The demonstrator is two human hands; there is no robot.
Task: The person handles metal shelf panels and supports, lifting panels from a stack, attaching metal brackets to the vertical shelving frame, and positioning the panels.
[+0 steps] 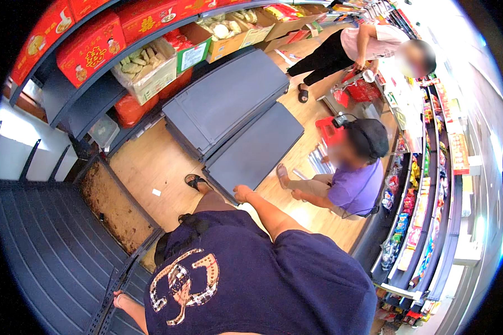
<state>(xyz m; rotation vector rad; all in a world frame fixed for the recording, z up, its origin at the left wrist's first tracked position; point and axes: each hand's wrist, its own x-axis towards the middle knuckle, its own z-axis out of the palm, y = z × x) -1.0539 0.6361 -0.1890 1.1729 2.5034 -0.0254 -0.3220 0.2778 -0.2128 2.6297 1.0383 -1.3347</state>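
Note:
At the lower left, my left hand [118, 299] is closed around the edge of a dark perforated shelf upright [107, 301]. My right hand [242, 194] is over the near corner of a grey metal shelf panel [257, 148]; its fingers look curled, and whether they grip the panel is hidden. A stack of wider grey shelf panels [229, 100] lies beside that one on the floor. To my left stands a dark ribbed shelf unit [44, 245] beside a stained, brownish base panel [117, 206].
A person in purple [355, 187] sits low to my right near silvery strips [318, 159]. Another person in pink [377, 42] stands farther off. Stocked shelves [425, 223] run along the right; red boxes [89, 50] and cartons [142, 67] fill the left shelves. White scrap [156, 192] lies on the floor.

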